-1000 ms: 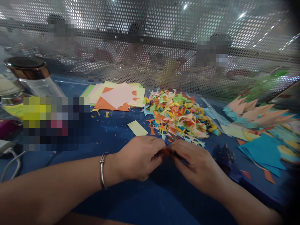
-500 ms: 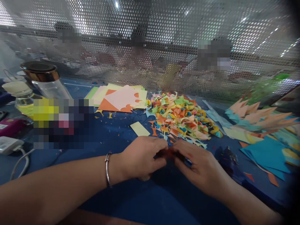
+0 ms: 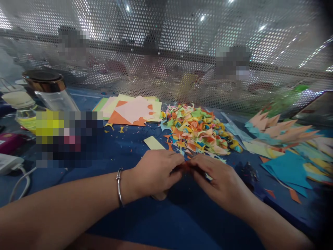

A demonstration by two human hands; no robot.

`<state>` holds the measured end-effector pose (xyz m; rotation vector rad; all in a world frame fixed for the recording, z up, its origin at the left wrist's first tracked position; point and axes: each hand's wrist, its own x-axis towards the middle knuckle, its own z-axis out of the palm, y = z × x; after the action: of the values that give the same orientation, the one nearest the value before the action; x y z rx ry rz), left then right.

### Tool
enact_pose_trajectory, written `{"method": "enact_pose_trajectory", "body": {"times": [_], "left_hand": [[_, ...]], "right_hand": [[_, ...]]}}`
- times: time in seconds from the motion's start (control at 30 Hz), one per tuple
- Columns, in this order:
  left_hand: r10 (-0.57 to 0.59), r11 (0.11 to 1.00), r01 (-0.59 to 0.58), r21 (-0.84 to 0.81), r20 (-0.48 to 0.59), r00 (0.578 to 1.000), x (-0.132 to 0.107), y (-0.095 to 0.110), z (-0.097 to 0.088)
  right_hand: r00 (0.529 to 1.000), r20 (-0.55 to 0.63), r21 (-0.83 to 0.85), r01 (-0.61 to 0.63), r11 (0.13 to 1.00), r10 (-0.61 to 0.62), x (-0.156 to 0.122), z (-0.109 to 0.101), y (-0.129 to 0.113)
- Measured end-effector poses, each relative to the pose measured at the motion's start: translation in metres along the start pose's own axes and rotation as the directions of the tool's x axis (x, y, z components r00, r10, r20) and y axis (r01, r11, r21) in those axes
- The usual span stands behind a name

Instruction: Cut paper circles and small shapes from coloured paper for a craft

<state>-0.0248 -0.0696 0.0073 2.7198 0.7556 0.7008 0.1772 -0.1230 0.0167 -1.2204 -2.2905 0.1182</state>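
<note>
My left hand (image 3: 158,173), with a silver bangle (image 3: 119,187) at the wrist, is closed in a pinch. Opposite it, my right hand (image 3: 218,178) is also closed, fingertips almost meeting those of the left. Between them is a small orange-red piece of paper (image 3: 186,167), blurred and mostly covered by the fingers. Just beyond the left knuckles lies a pale yellow paper strip (image 3: 153,142). Past the fingertips rises a heap of colourful paper cuttings (image 3: 197,128).
Stacked paper sheets (image 3: 127,113) lie at the back. Folded peach paper points (image 3: 278,126) and blue paper squares (image 3: 288,170) are at right. A lidded glass jar (image 3: 54,95), a bottle (image 3: 23,107) and a white plug (image 3: 10,163) stand left. A perforated metal screen (image 3: 166,66) closes the back.
The view has shifted slightly, so the things on the right sit a little further left. Both hands stay together on the orange-red paper, with only small finger movement.
</note>
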Motion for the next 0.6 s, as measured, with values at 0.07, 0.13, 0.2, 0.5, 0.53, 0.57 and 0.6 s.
{"method": "enact_pose_trajectory", "body": {"times": [0.07,0.13,0.2,0.5,0.53,0.57,0.6], "left_hand": [[-0.012,1.000,0.012,0.006,-0.009,1.000,0.000,0.000,0.001],[-0.025,1.000,0.025,0.004,-0.012,1.000,0.000,0.001,0.003],[-0.039,0.999,0.039,-0.009,-0.012,0.999,0.001,0.001,0.003],[-0.194,0.918,0.173,-0.356,-0.024,0.981,0.004,-0.004,-0.001],[-0.207,0.902,0.179,-0.393,-0.029,0.978,0.004,-0.005,-0.001],[-0.215,0.888,0.182,-0.422,-0.032,0.976,0.004,-0.005,-0.001],[-0.219,0.875,0.181,-0.448,-0.032,0.975,0.004,-0.005,-0.001]], "right_hand": [[1.000,-0.007,-0.017,0.006,1.000,-0.006,0.000,0.001,0.000],[1.000,-0.004,-0.028,0.011,1.000,-0.011,-0.001,0.003,0.001],[1.000,-0.006,-0.030,0.007,1.000,-0.007,-0.002,0.005,0.002],[0.998,-0.045,-0.148,-0.048,0.988,0.042,-0.017,-0.020,0.006],[0.997,-0.038,-0.187,-0.078,0.979,0.072,-0.025,-0.025,0.010],[0.993,-0.036,-0.210,-0.114,0.971,0.108,-0.036,-0.029,0.017],[0.987,-0.058,-0.236,-0.160,0.958,0.151,-0.050,-0.033,0.026]]}}
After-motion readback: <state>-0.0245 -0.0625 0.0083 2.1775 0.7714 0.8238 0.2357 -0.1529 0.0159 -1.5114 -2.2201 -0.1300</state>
